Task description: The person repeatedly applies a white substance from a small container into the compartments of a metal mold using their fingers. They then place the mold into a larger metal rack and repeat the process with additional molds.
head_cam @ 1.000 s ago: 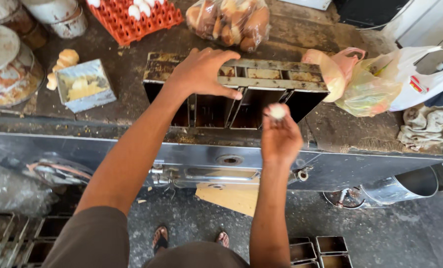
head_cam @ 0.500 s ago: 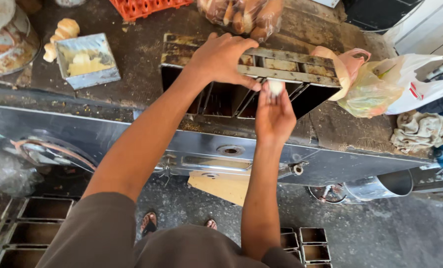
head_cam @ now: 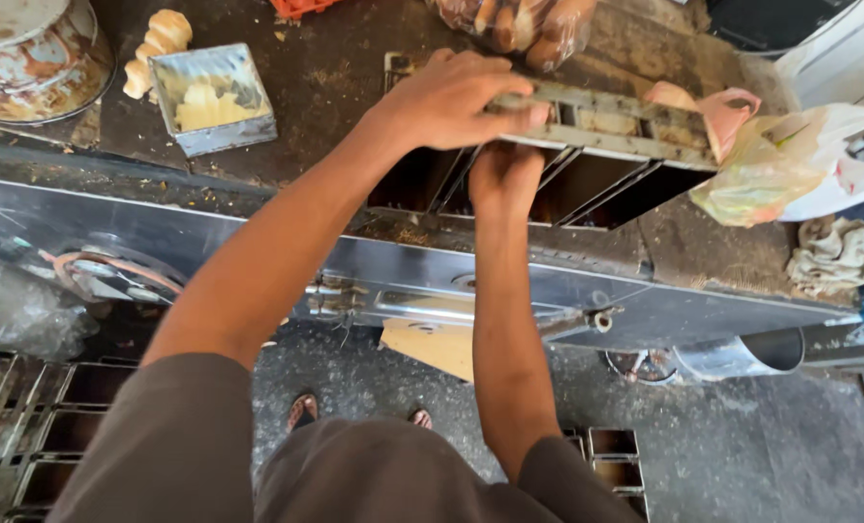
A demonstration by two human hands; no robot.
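So the right hand (head_cam: 505, 179) has gone from hovering in front of the tin strap (head_cam: 587, 145) to reaching right into one of its tins. A second ago it pinched a whitish lump; now that's out of sight and I can't tell how its fingers sit. Left hand (head_cam: 451, 97) still clamps the strap's top rim, fingers curled over it. The strap sits tipped on a grimy dark desk (head_cam: 335, 87) beside a small tin of fat (head_cam: 214, 97), plastic bags (head_cam: 790, 155), concrete floor (head_cam: 742, 465) below.

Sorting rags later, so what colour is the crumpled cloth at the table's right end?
The crumpled cloth is dirty off-white, seen in the head view.
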